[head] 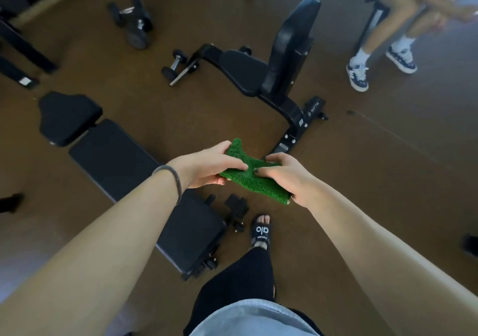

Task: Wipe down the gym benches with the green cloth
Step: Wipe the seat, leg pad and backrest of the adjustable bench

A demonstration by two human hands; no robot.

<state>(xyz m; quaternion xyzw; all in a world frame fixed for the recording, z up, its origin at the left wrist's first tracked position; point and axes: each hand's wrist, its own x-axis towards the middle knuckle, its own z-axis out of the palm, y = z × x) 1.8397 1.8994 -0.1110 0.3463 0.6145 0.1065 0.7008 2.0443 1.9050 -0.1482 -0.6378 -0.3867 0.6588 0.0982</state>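
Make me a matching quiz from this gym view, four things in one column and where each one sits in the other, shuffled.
Things:
1. green cloth
2. flat bench
3. upright bench
4. large dumbbells

Places:
A. on the floor at upper left
B. held between left hand and right hand
C. under the left forearm, lower left
D. ahead of the hands, backrest raised

Pairs: 1-B, 2-C, 3-D, 4-A

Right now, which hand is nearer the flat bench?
Left. The left hand holds the green cloth just beyond the flat bench edge; the right hand grips the cloth's far side, farther from it.
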